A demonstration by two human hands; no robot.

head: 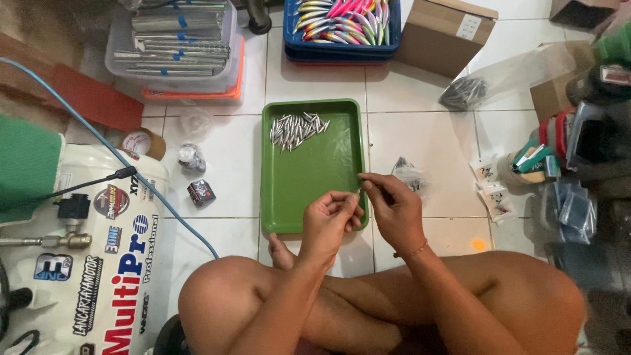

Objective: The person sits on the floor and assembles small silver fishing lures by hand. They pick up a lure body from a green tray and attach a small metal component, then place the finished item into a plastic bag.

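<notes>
Sat cross-legged on the white tiled floor [217, 164], knees nearest the camera. Held the left hand [328, 220] over the near right corner of the green tray [309, 177], fingers curled narrow around something too small to identify. Held the right hand [394, 207] just beside it at the tray's right edge, thumb and forefinger pinched on a thin, pale metal piece [359, 190]; hands close together, fingertips nearly touching. Left a crumpled clear plastic bag [409, 174] on the floor just right of the tray, beyond the right hand. Kept a heap of silver, spindle-shaped metal pieces [297, 129] in the tray's far left corner, well apart from both hands. Placed a white compressor tank [98, 263] at the near left of the floor. Stood a blue crate [342, 49] of coloured lures past the tray's far edge, with a cardboard box [444, 33] to its right and a clear tub [174, 46] of metal strips to its left.
</notes>
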